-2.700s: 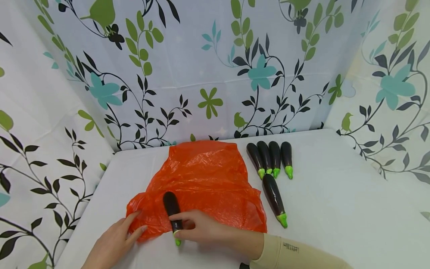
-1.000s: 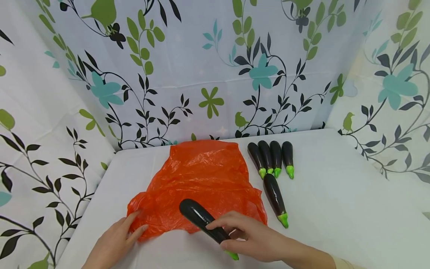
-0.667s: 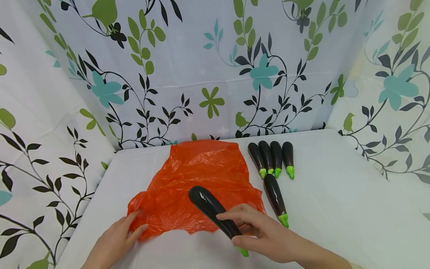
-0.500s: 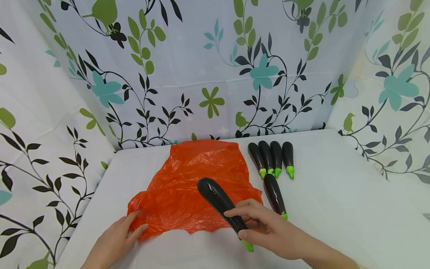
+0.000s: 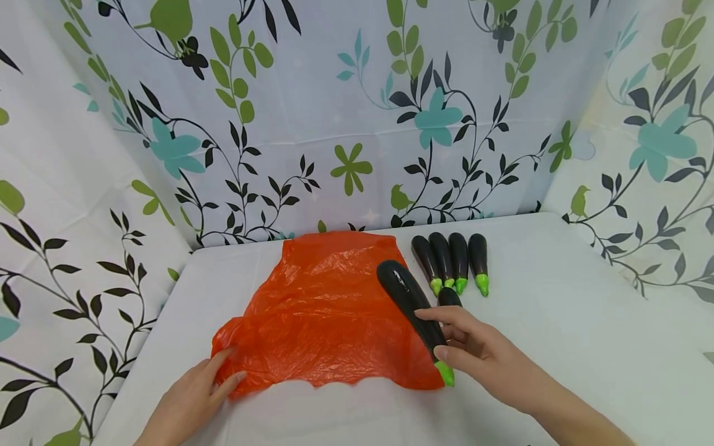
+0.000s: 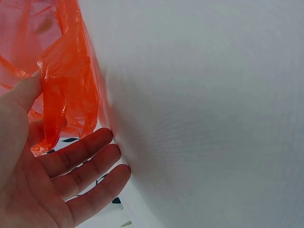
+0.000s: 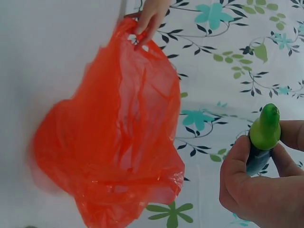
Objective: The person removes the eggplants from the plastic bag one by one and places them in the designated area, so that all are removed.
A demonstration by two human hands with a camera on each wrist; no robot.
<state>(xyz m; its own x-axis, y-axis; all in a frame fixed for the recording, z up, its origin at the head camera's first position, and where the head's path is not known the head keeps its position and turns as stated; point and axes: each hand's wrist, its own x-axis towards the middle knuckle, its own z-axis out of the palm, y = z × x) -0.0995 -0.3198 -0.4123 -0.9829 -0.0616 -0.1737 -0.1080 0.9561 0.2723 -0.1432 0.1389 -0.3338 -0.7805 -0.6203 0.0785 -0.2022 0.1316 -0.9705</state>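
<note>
A flimsy red-orange plastic bag (image 5: 329, 322) is spread on the white table. My left hand (image 5: 186, 396) pinches its near left corner; in the left wrist view the thumb and index finger hold a fold of the bag (image 6: 71, 85), the other fingers extended. With thumb and fingers, my right hand (image 5: 485, 356) grips a dark eggplant (image 5: 409, 297) near its green stem end, tilted over the bag's right side. Seen from the right wrist, the green stem (image 7: 266, 128) points toward the camera. Another eggplant (image 5: 449, 297) lies mostly hidden behind the held one and the right hand.
Several more eggplants (image 5: 458, 263) lie side by side at the back of the table, right of the bag, stems toward me. A leaf-printed curtain (image 5: 346, 93) encloses the table at the back and both sides.
My right hand has lifted the eggplant from the bag's near left part and carried it right and away from me, to the bag's right side. My left hand stays on its corner.
</note>
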